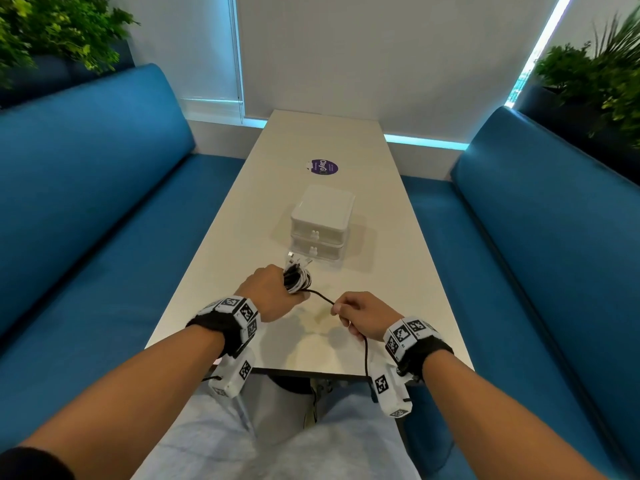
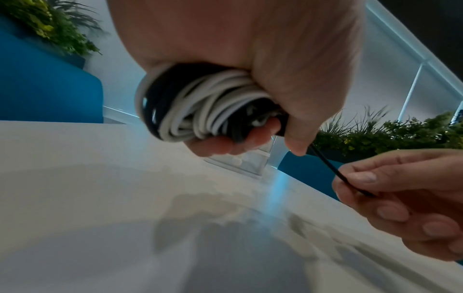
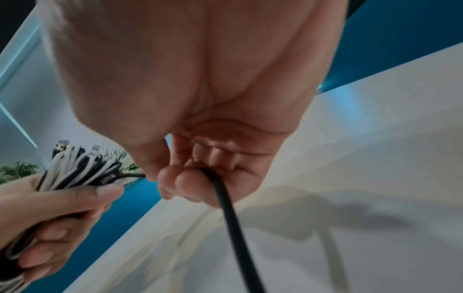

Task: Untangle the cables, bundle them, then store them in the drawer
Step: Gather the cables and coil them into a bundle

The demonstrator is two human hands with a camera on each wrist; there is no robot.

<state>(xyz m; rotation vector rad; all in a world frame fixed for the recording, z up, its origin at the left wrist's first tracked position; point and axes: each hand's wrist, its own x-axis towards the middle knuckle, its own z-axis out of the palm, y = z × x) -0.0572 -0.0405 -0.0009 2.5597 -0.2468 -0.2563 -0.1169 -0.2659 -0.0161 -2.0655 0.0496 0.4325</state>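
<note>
My left hand grips a folded bundle of black and white cables just above the table; the coils fill its fist, and connector ends stick out past the fingers. One loose black cable runs from the bundle to my right hand, which pinches it between thumb and fingers. Its free tail hangs down over the table's near edge. A white two-drawer box stands beyond the hands, both drawers closed.
The narrow white table has blue benches on both sides. A purple round sticker lies past the drawer box. Plants stand behind the bench backs. My knees show below the table's near edge.
</note>
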